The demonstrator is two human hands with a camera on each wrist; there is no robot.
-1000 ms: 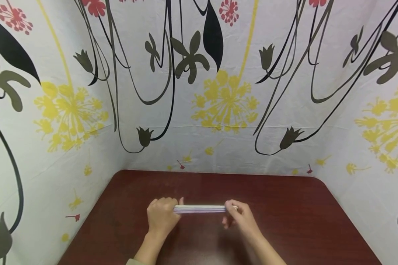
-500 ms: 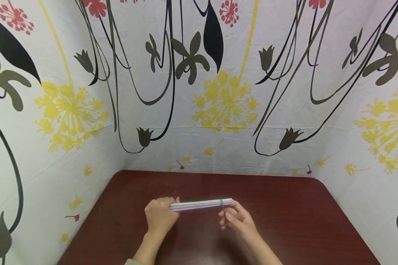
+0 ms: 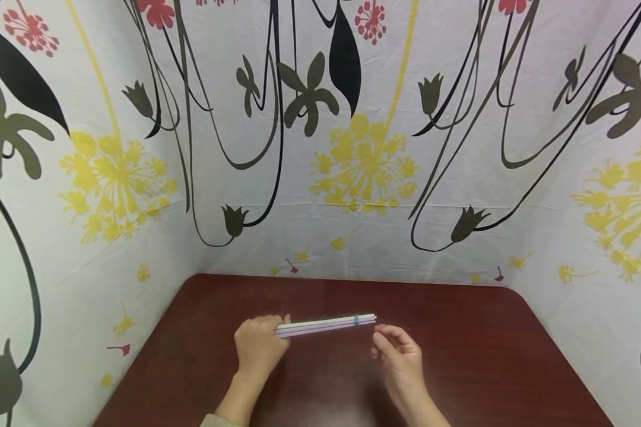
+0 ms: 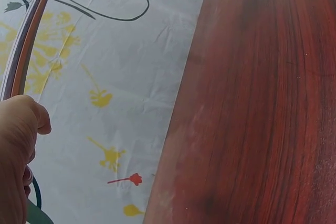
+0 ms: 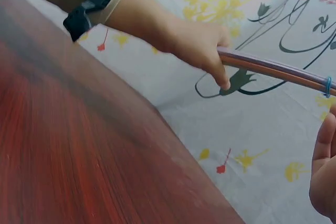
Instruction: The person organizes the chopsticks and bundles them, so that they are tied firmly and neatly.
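A bundle of thin, straight, pale white and lilac sticks [image 3: 320, 325] is held above the table by my left hand [image 3: 260, 347], which grips it round its left end. Near the far right end a thin blue band [image 3: 357, 320] is wrapped round the sticks. My right hand [image 3: 400, 359] is just below and right of that end, fingers loosely bent and apart from the bundle. In the right wrist view, the left hand [image 5: 197, 45] clasps the sticks [image 5: 273, 69], and the blue band [image 5: 328, 86] shows at the right edge. The left wrist view shows the sticks [image 4: 29, 40] rising from the fist.
Beneath both hands is a dark reddish-brown wooden table [image 3: 448, 332] with rounded far corners. White cloth [image 3: 320, 249] printed with flowers and leaves encloses it at the back and on both sides. A dark strapped device [image 5: 94, 6] sits on the left wrist.
My right hand has let go of the banded end and moved down and right, uncovering the blue band. The bundle's right end has tilted up; the left hand keeps its grip.
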